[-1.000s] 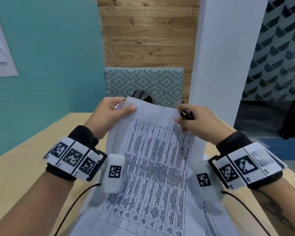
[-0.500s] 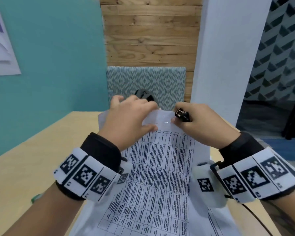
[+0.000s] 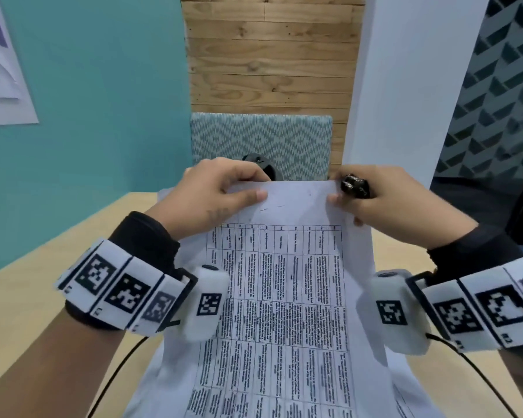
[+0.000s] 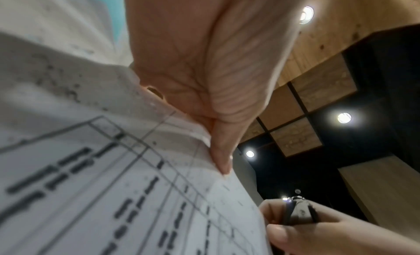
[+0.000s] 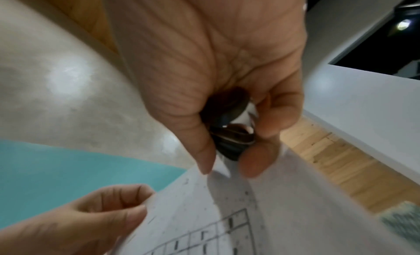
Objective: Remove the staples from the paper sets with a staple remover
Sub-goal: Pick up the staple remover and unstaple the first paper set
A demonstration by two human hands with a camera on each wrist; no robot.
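Observation:
A stapled paper set (image 3: 281, 297) printed with a dense table is held up over the table by its top edge. My left hand (image 3: 224, 194) pinches the top left part, thumb on the front. My right hand (image 3: 372, 203) pinches the top right corner and also grips a black staple remover (image 3: 355, 186) in its curled fingers. Small staples (image 3: 272, 207) sit in the blank margin between the two hands. In the right wrist view the staple remover (image 5: 229, 129) lies in the palm, above the paper (image 5: 227, 214). The left wrist view shows the thumb on the paper (image 4: 113, 187).
The wooden table (image 3: 43, 297) lies under the paper, with more sheets (image 3: 405, 399) beneath at lower right. A patterned chair back (image 3: 260, 143) stands behind the far edge, and a black object (image 3: 261, 164) peeks over the paper. A white pillar (image 3: 405, 86) rises at right.
My left hand shifted from the top left corner inward along the top edge, then settled pinching it. The paper's top edge straightened and now faces me flatter.

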